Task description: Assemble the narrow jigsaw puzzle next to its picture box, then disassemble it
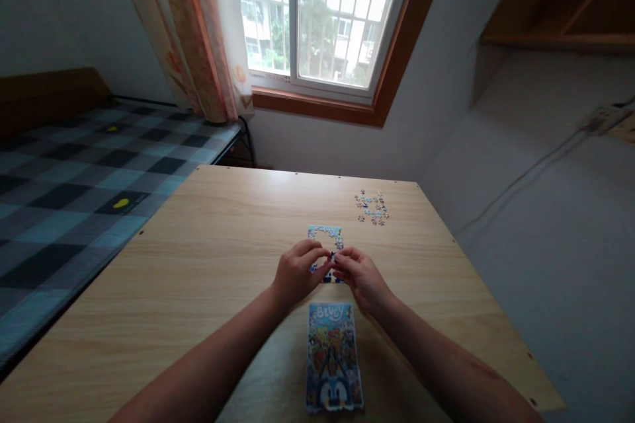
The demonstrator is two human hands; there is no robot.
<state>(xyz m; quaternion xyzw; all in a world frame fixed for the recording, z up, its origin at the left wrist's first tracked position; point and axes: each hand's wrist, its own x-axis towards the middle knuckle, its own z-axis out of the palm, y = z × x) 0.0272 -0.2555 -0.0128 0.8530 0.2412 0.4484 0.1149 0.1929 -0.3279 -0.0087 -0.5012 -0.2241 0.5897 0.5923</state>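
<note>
My left hand and my right hand meet fingertip to fingertip over a partly assembled jigsaw puzzle. Between their pinched fingers is a small dark puzzle piece, which both hands seem to grip. The puzzle's border is joined into a frame, with bare wood showing inside it. My hands cover parts of its left, right and lower sides. Closer to me lies a picture card or box lettered "BLUEY", with many cartoon figures on it.
Loose puzzle pieces are spread near the far right corner of the wooden table. A bed with a checked cover stands to the left. Beyond the table are a curtain and a barred window; a cable runs down the right wall.
</note>
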